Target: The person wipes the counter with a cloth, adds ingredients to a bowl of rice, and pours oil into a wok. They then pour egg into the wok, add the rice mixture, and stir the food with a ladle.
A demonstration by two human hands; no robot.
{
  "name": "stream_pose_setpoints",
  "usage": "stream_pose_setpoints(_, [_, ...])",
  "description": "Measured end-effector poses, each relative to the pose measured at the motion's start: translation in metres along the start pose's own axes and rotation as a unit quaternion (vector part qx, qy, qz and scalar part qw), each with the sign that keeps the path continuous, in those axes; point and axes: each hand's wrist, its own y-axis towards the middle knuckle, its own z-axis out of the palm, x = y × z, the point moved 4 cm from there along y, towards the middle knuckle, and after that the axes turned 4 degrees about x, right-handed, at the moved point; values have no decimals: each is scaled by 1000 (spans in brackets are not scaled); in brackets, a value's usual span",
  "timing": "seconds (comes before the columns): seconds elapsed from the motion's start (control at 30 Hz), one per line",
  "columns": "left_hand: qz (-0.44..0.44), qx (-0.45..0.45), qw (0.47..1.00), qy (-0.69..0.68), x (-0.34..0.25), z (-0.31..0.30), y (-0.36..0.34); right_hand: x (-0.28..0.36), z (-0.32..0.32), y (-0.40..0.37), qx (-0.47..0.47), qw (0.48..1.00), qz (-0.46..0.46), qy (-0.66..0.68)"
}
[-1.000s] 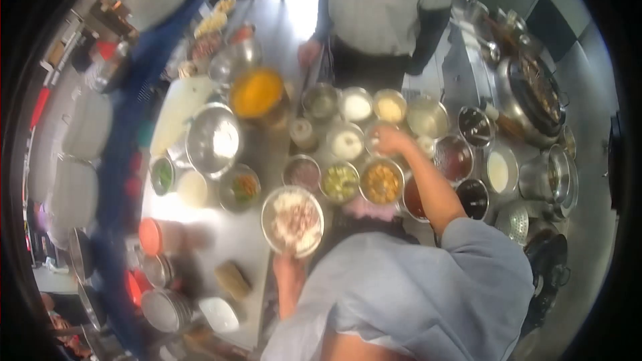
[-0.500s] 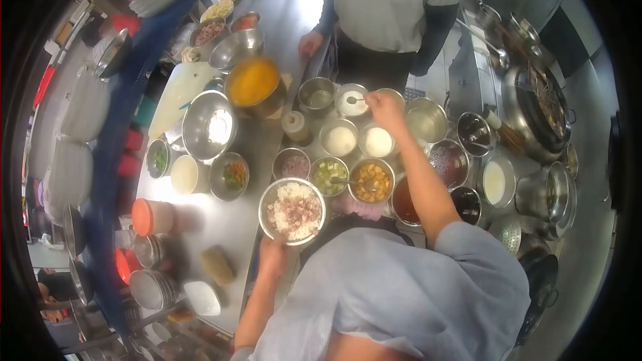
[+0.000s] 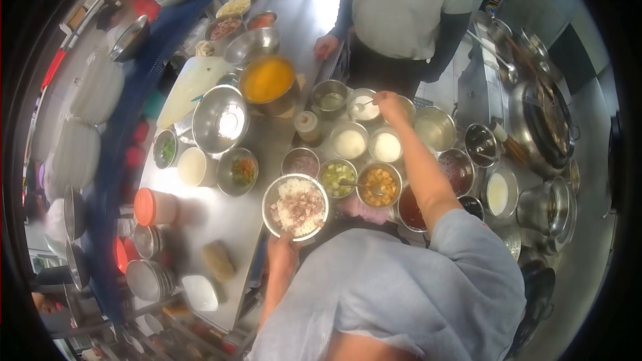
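Observation:
My left hand (image 3: 283,249) grips the near rim of a metal bowl (image 3: 265,212) filled with white rice and chopped pinkish meat (image 3: 298,206). The bowl is held up in front of my body, beside a pot of green chunks (image 3: 336,179) and a pot of browned cubes (image 3: 379,185) with a spoon in it. Farther out, my right hand (image 3: 390,103) is closed on a small spoon (image 3: 365,104). Its bowl end is at the white powder in a round metal container (image 3: 362,115). Two more pots of white seasoning (image 3: 350,144) stand just nearer.
On the left steel table stand a pot of yellow liquid (image 3: 267,79), a large empty-looking metal bowl (image 3: 219,120), a red-lidded tub (image 3: 154,206) and stacked bowls (image 3: 148,281). Across from me stands a person in a grey shirt (image 3: 411,10). A large wok (image 3: 545,127) is at right.
The whole view has shifted slightly, moving most things a little to the right. The small spoon in my right hand has changed angle over the white powder. The rice bowl stays in my left hand.

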Motion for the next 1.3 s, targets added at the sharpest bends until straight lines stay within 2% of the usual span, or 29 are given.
stream_pose_setpoints(0.07, [11, 8, 1000, -10, -7, 8, -1, 13, -12, -15, -20, 999, 3, 31])
stream_pose_setpoints(0.17, [16, 11, 1000, -12, -11, 12, 8, -2, -26, -4, -8, 996, 1, 87])
stream_pose_setpoints(0.27, [36, -3, 997, 67, -29, 27, 16, -8, -48, -7, 23, 975, 2, 219])
stream_pose_setpoints(0.3, [70, 19, 995, 75, -36, 35, 22, 10, -56, -20, 40, 975, -16, 218])
stream_pose_setpoints(0.37, [74, 42, 987, 136, -46, 53, 44, 63, -82, -62, 77, 972, -51, 216])
stream_pose_setpoints(0.47, [80, 120, 978, 149, -48, 88, 86, 92, -95, -89, 86, 983, -93, 131])
stream_pose_setpoints(0.5, [62, 136, 981, 121, -46, 102, 96, 82, -97, -83, 65, 989, -106, 77])
stream_pose_setpoints(0.6, [19, 166, 981, 98, -48, 137, 94, 26, -108, -57, 12, 999, -15, -43])
stream_pose_setpoints(0.67, [27, 192, 977, 87, -41, 137, 97, -9, -114, -44, -7, 994, 23, -108])
stream_pose_setpoints(0.73, [17, 188, 980, 66, -42, 141, 83, -60, -108, -19, -36, 999, 34, 6])
stream_pose_setpoints(0.83, [23, 159, 983, 88, -38, 140, 79, -74, -98, -11, -45, 997, 62, 19])
stream_pose_setpoints(0.97, [21, 142, 985, 93, -33, 131, 84, -96, -85, 8, -56, 998, 19, 7])
stream_pose_setpoints(1.23, [32, 109, 990, 86, -42, 116, 79, -100, -84, 9, -11, 998, 37, 55])
stream_pose_setpoints(1.3, [43, 113, 989, 81, -44, 113, 78, -99, -87, 4, -21, 991, 67, 110])
